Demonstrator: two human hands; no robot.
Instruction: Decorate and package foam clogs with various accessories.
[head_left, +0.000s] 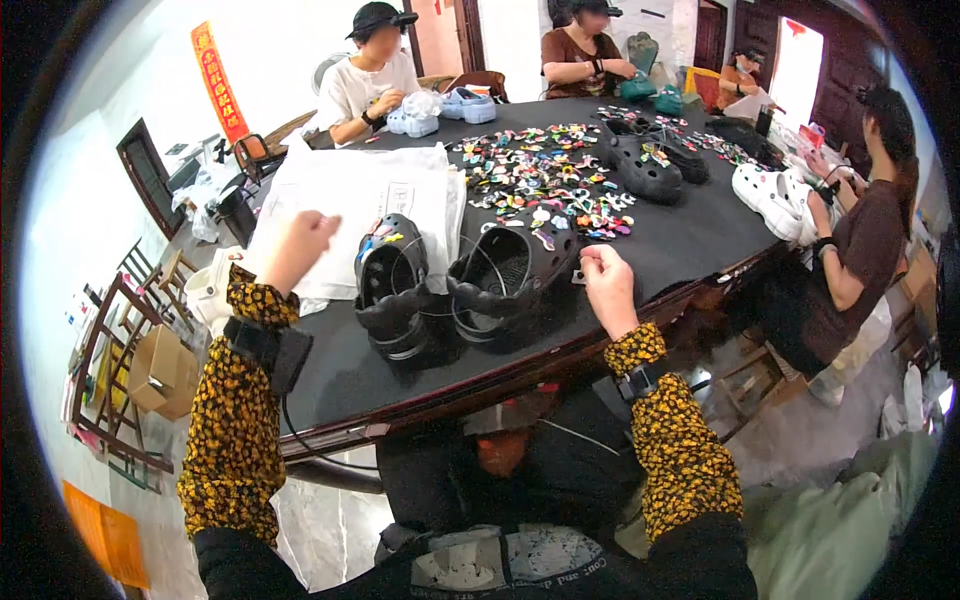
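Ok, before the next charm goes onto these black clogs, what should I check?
1. Right hand pinching a charm: cannot tell, too small.
2. Left hand free: ok, raised over the white sheets, apparently empty.
3. Black clogs within reach: ok, between both hands.
4. Charm pile in reach: ok, just behind the clogs.
5. Clogs steady: not ok, neither hand holds them.

Single head-worn fisheye view, looking steeply down and forward from close above the dark table (690, 240), edges bent.
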